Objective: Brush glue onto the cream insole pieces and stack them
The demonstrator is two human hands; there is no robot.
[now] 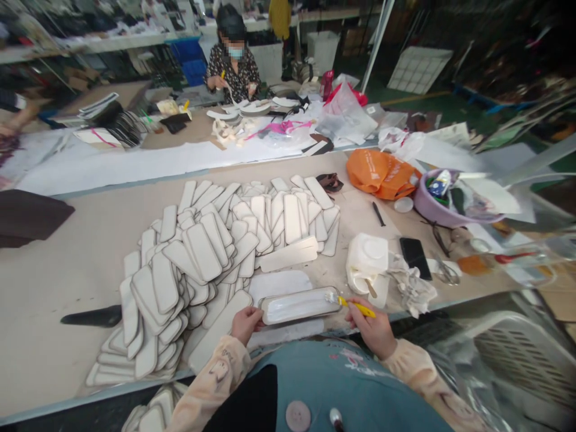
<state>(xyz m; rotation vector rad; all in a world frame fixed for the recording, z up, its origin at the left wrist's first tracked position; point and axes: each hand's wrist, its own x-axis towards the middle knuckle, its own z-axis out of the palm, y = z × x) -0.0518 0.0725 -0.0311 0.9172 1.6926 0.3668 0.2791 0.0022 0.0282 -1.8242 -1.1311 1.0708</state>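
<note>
My left hand (247, 322) pinches the left end of a long rounded panel (297, 307) with a dark edge, close to me on the table. A white, wet-looking coat covers much of the panel's top. In my right hand (372, 327) is a small brush with a yellow handle (360, 306); its white-smeared bristles touch the panel's right end. Just beyond the brush stands a white plastic tub (368, 257) with white residue at its opening and a small stick in it. White sheets (281, 284) lie under and behind the panel.
A big heap of similar pale panels (198, 252) spreads left and beyond. At right are crumpled tissue (411, 285), a phone (415, 258), an orange bag (382, 173) and a purple basin (443, 213). A black pointed tool (92, 316) lies left. Another person (231, 60) sits across the table.
</note>
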